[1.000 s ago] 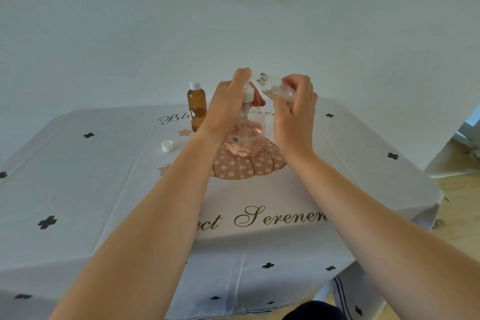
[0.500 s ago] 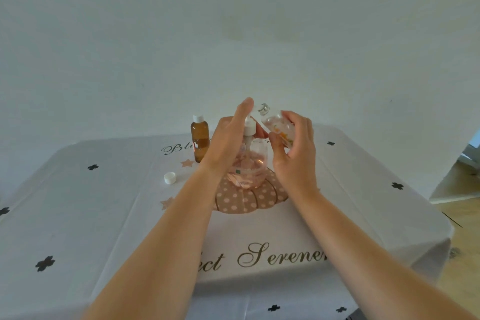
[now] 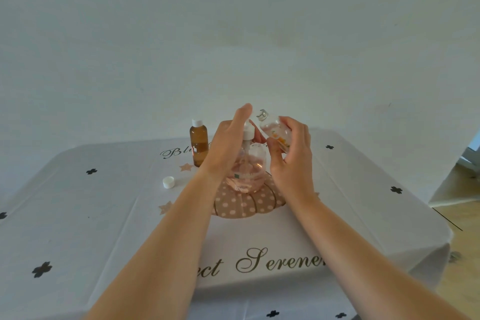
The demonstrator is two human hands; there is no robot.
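Observation:
A clear round pump bottle of pink liquid stands on the pumpkin print of the tablecloth. My left hand wraps around its white pump head, thumb pointing up and fingertips showing behind the pump. My right hand grips a small clear bottle with an orange label. That bottle is tilted, its open neck pointing up and left, close beside the pump head. The pump's nozzle is hidden behind my left hand.
An amber bottle with a white cap stands left of the pump bottle. A loose white cap lies on the white tablecloth further left. The table's right edge drops to a wooden floor. A white wall rises behind.
The view has tilted upward, so table and hands sit lower in the frame. Both hands stay at the pump bottle. The small bottle is angled slightly more upright.

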